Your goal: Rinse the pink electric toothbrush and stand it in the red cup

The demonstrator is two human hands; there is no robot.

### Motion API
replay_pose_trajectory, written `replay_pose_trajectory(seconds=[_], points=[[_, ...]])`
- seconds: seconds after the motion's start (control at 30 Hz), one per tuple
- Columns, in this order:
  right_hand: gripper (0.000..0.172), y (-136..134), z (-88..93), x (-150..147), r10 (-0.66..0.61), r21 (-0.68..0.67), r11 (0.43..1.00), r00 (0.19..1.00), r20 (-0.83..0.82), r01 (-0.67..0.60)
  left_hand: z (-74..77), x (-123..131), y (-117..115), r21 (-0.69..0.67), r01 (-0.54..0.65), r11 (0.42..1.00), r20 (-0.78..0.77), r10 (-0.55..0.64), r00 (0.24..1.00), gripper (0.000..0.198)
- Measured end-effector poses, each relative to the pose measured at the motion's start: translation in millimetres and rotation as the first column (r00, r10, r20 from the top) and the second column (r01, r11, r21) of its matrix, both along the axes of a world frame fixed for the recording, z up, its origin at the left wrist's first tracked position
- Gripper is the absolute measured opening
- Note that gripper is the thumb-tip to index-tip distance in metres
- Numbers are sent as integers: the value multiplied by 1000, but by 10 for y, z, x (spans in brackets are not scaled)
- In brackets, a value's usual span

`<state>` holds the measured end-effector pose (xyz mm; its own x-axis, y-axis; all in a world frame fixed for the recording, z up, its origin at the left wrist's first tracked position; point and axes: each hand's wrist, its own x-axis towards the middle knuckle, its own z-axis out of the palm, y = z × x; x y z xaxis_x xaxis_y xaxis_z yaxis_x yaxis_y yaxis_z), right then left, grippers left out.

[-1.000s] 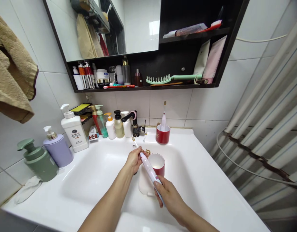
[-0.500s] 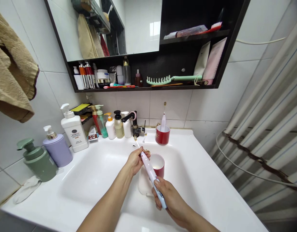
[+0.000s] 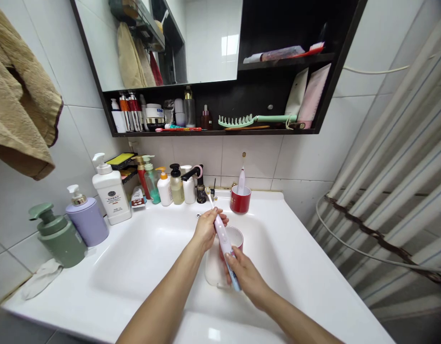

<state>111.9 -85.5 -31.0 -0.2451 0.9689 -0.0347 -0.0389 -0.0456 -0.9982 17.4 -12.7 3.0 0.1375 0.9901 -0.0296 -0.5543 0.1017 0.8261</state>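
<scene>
An electric toothbrush (image 3: 222,235), pale pink fading to light blue, slants over the white sink (image 3: 148,253) with its head up toward the faucet. My right hand (image 3: 244,274) is closed around the lower, blue end of its handle. Near the neck, my left hand (image 3: 208,228) pinches the upper part with its fingers. Behind the brush, a red cup (image 3: 237,237) with a white inside stands in the basin, partly hidden by the handle and my right hand. Under it lies a pale flat piece (image 3: 212,272), mostly covered.
A black faucet (image 3: 199,184) rises at the sink's back. Right of it, another red cup (image 3: 240,200) holds a second electric toothbrush (image 3: 241,179). Pump bottles (image 3: 113,191) line the left rim. Above hangs a dark shelf cabinet (image 3: 256,91) with a green hairbrush (image 3: 238,121).
Both hands have moved the toothbrush slightly up and away from me, so its head now sits in front of the faucet base. The view has shifted a little.
</scene>
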Motion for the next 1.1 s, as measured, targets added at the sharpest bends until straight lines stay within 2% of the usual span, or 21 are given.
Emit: replay_pose_trajectory(seconds=[0.07, 0.13, 0.2, 0.27, 0.33, 0.4, 0.5, 0.6, 0.67, 0.73, 0.87, 0.97, 1.1], points=[[21, 144, 116, 22, -95, 78, 992, 995, -2, 95, 42, 27, -17, 65, -21, 998, -70, 25, 997, 21], [21, 317, 235, 57, -200, 153, 967, 979, -26, 202, 16, 34, -34, 131, -50, 990, -186, 75, 980, 18], [25, 488, 314, 89, -257, 179, 949, 966, -39, 259, -79, 28, -53, 194, -60, 979, -332, 123, 935, 17], [23, 631, 326, 108, -291, 185, 938, 956, -32, 292, -210, 14, -83, 259, -15, 966, -496, 147, 856, 15], [20, 731, 273, 113, -325, 198, 927, 946, -5, 320, -338, 1, -125, 331, 63, 941, -677, 191, 711, 15], [21, 792, 179, 115, -355, 221, 915, 934, 40, 338, -437, -7, -170, 401, 156, 903, -812, 272, 516, 18], [25, 826, 26, 126, -390, 257, 901, 912, 125, 350, -528, 2, -212, 454, 316, 833, -885, 379, 272, 22], [26, 815, -87, 146, -409, 287, 892, 893, 188, 349, -558, 27, -210, 412, 437, 799, -907, 403, 119, 21], [26, 795, -135, 161, -410, 298, 892, 887, 213, 340, -553, 42, -202, 368, 475, 799, -919, 390, 57, 19], [25, 773, -166, 182, -400, 300, 896, 888, 228, 327, -536, 56, -205, 352, 484, 801, -924, 380, 42, 18], [24, 732, -172, 278, -384, 288, 905, 892, 237, 312, -479, 121, -233, 363, 523, 771, -920, 384, 71, 16], [26, 702, -86, 447, -411, 290, 894, 882, 228, 342, -378, 253, -230, 392, 577, 716, -906, 409, 108, 14], [25, 734, 160, 814, -483, 323, 856, 846, 225, 403, -155, 575, -116, 471, 638, 609, -863, 470, 188, 11]])
